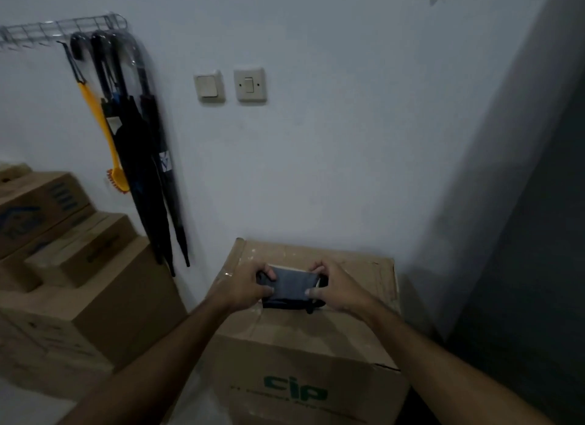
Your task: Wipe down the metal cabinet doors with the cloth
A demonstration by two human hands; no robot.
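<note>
Grey-blue cloth: a small folded fabric cloth (292,284) lies on top of a brown cardboard box (304,345), held at both ends.
Head view, left hand: the left hand (245,287) pinches the cloth's left edge, fingers curled over the top and thumb below; its grip is closed on the cloth.
Head view, right hand: the right hand (337,287) pinches the right edge the same way, grip closed on the cloth.
Step in hand: this looks like readying the cloth, folding or squaring it on the box top, before any wiping starts.
Cabinet: a dark grey upright surface (538,203) fills the right edge; it may be the metal cabinet, but no door or handle can be made out.
Next move: probably lift the cloth in one hand, turn right and press it flat against the door.
Writing: green letters "cip" (296,390) on the box front; the small line beneath is too blurred to read.
Other boxes: stacked brown cardboard boxes (63,250) at left carry blue print, unreadable.
Wall: two white wall switches (231,86); black folded umbrellas (142,146) and a yellow long-handled brush (104,130) hang from a wire rack (63,29).
</note>
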